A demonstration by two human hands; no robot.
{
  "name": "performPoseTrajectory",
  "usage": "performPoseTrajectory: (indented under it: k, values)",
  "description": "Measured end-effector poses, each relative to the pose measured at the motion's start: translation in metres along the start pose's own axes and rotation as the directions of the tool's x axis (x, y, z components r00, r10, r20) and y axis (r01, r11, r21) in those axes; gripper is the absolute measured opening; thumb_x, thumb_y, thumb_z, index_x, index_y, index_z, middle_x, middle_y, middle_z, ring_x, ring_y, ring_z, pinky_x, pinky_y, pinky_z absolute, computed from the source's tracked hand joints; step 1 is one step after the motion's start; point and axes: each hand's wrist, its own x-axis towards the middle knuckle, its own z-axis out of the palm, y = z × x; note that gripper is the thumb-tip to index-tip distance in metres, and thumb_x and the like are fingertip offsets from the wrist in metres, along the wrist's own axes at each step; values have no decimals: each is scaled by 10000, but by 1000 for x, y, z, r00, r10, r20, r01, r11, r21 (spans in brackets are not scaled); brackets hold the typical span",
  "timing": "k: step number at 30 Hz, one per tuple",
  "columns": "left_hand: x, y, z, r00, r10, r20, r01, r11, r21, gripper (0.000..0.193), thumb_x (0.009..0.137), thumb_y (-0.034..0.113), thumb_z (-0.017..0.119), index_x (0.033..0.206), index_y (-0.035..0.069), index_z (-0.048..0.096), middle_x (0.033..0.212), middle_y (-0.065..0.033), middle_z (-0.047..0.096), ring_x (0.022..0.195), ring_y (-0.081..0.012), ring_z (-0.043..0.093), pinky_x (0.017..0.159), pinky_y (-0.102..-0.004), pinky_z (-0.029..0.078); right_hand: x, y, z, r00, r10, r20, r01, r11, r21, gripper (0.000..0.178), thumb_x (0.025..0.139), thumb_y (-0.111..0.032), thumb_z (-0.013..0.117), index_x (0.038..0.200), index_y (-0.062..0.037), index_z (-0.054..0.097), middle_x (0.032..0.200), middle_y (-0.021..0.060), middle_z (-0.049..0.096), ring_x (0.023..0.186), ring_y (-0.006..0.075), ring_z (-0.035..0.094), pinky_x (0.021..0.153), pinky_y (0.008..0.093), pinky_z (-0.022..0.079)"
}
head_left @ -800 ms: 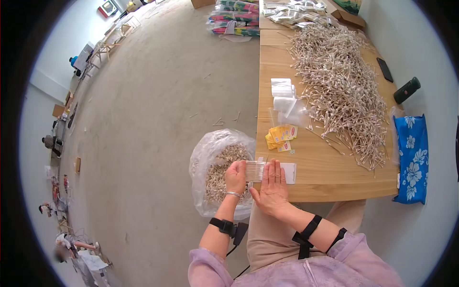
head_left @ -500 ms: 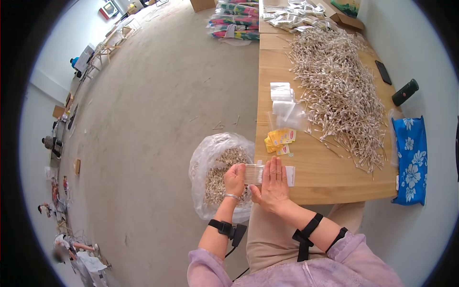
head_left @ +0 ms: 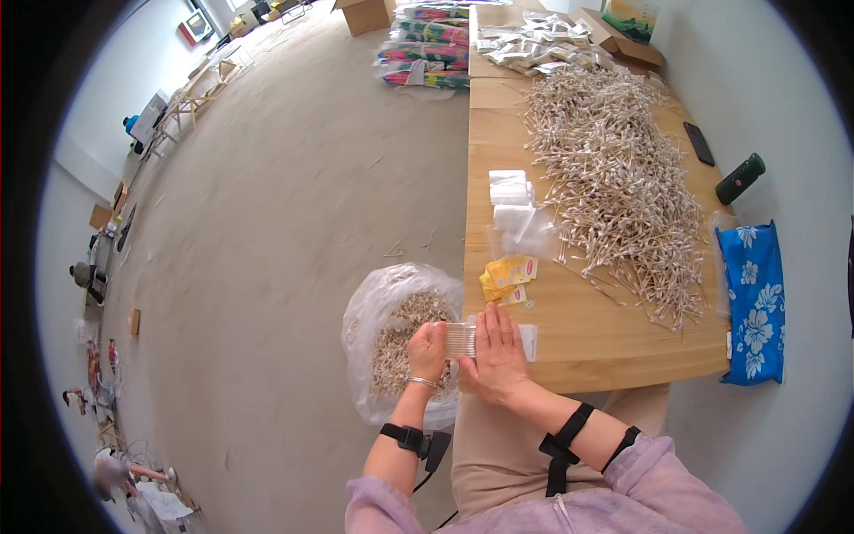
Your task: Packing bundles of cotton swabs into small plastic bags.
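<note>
A flat clear packet of cotton swabs [head_left: 460, 341] lies at the table's near left corner, its swabs side by side. My left hand [head_left: 427, 354] grips its left end, fingers closed. My right hand [head_left: 501, 358] rests flat over the other part, fingers straight and close together; a pale end of the packet shows past them. Just beyond my hands are several yellow printed cards [head_left: 510, 278]. Farther up the table sit stacked clear plastic bags [head_left: 513, 189]. A large heap of loose cotton swabs [head_left: 614, 178] covers much of the table's right side.
Left of the table, a big clear plastic sack [head_left: 360, 356] holds more swabs. Along the wall are a blue flowered pouch [head_left: 754, 307], a dark green cylinder [head_left: 740, 178] and a black phone [head_left: 699, 143]. Filled packets [head_left: 534, 43] and a cardboard box [head_left: 623, 40] lie at the far end.
The whole view has shifted slightly, so the scene sits lower and farther left. My hands keep nearly the same pose on the packet.
</note>
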Motion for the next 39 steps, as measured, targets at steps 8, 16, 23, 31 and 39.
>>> performPoseTrajectory:
  k: [8,16,23,31,39]
  values:
    - [3,-9,-1,1000,-7,25,8,1000,-11,351,957,373,551,783,68,571,605,38,530,473,-40,456,415,-210,366,67,77,-34,879,257,-402,-283,959,-5,252,820,-167,634,1051,-66,628,1110,55,530,1087,264,465,915,424,396]
    - [2,-5,1,998,-55,34,57,997,-61,355,958,348,554,766,51,571,605,33,532,494,-45,467,431,-223,376,59,101,-39,894,100,-437,-93,995,37,184,789,-168,687,947,-77,669,1029,60,551,1012,262,501,886,378,415]
    - [3,-11,-1,998,-66,8,66,998,1,389,946,396,557,748,61,568,583,17,530,471,-62,493,420,-237,402,65,102,-48,935,181,-306,-166,983,73,173,779,-188,704,906,-82,652,985,75,529,985,281,490,890,380,424]
    - [1,4,6,999,38,-12,-37,995,92,423,943,422,548,727,59,551,580,7,536,473,-75,509,431,-250,410,64,114,-49,927,231,-294,-179,965,194,159,774,-122,697,899,-81,609,901,68,561,921,245,536,843,372,442]
    - [7,-20,0,998,53,-20,-50,991,122,427,942,405,554,714,44,537,560,-21,517,507,-96,505,472,-286,415,28,73,-50,849,525,59,-252,304,919,232,785,-9,684,971,-20,546,713,53,609,604,118,604,491,272,498]
